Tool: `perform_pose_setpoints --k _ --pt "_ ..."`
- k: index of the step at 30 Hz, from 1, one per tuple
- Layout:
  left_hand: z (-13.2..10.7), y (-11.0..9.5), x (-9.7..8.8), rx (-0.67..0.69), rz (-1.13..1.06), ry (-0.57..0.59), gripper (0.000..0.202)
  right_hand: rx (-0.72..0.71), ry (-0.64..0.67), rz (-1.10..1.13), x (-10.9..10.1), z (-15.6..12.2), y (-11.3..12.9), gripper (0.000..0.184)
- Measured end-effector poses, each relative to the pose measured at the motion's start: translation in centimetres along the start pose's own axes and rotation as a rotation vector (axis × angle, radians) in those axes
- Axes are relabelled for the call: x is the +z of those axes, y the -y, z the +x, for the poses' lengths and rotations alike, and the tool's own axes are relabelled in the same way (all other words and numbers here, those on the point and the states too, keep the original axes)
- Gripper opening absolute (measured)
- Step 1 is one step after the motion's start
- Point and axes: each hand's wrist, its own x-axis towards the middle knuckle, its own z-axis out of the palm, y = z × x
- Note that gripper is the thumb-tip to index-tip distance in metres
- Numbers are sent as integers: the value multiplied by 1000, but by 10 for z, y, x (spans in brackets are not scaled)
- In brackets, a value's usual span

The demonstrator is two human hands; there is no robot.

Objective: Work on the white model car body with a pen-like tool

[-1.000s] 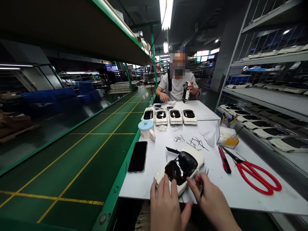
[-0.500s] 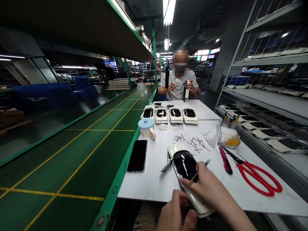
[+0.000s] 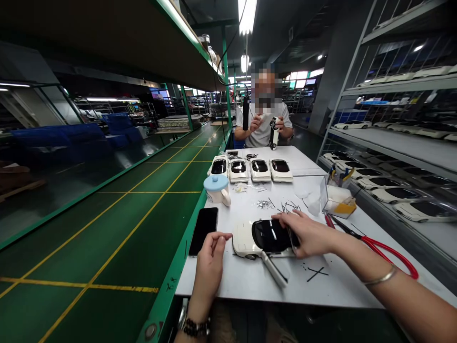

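Single head-worn view; looks forward and down along white table (image 3: 250,281); own left hand (image 3: 210,261) and right hand (image 3: 309,234) close below; co-worker far beyond fingertips.

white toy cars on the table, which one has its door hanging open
The white toy car under the right hand, nearest the camera: its door swings out toward the table edge. The four cars in the row beyond the blue-lidded mug sit closed.

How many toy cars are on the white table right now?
5. Four stand in a row at the far end; one lies near the front edge under the right hand. The co-worker holds another off the table.
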Motion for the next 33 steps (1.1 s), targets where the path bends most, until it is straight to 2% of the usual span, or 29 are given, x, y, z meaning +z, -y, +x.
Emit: perform_pose_setpoints --k 1,2,5,7,8,10,13,16,19,22,24,26,29,31,33 --pt "8 7 3 8 46 10 41 -4 -67 30 -6 -5 -5 71" --pt "15 12 6 23 94 36 43 0 -173 82 -11 -13 -9 64" --pt "31 18 18 120 294 245 73 -68 -624 441 -11 -48 -15 14" --pt "39 16 27 210 438 413 89 -106 -851 750 3 -69 -16 32" --pt "41 15 31 242 475 462 92 -50 -894 855 14 -76 -16 41" --pt "43 14 37 270 473 472 91 175 -916 958 38 -81 -13 47" --pt "39 14 43 263 460 424 86 448 -907 997 71 -73 -2 37" --pt "30 15 46 246 495 372 88 529 -904 920 86 -64 14 35" --pt "21 15 50 245 529 326 88 565 -928 739 87 -65 26 33" --pt "17 14 53 252 530 327 91 607 -949 649 86 -70 29 31" --pt "17 14 54 262 532 342 92 601 -941 588 86 -74 25 30" --pt "18 15 55 276 540 336 88 548 -877 471 85 -78 20 27" --pt "18 17 56 296 556 300 84 362 -795 163 80 -79 18 21" --pt "18 19 57 309 561 284 86 217 -799 -65 76 -77 21 15" --pt "18 20 58 326 561 274 87 135 -809 -240 72 -73 25 11"
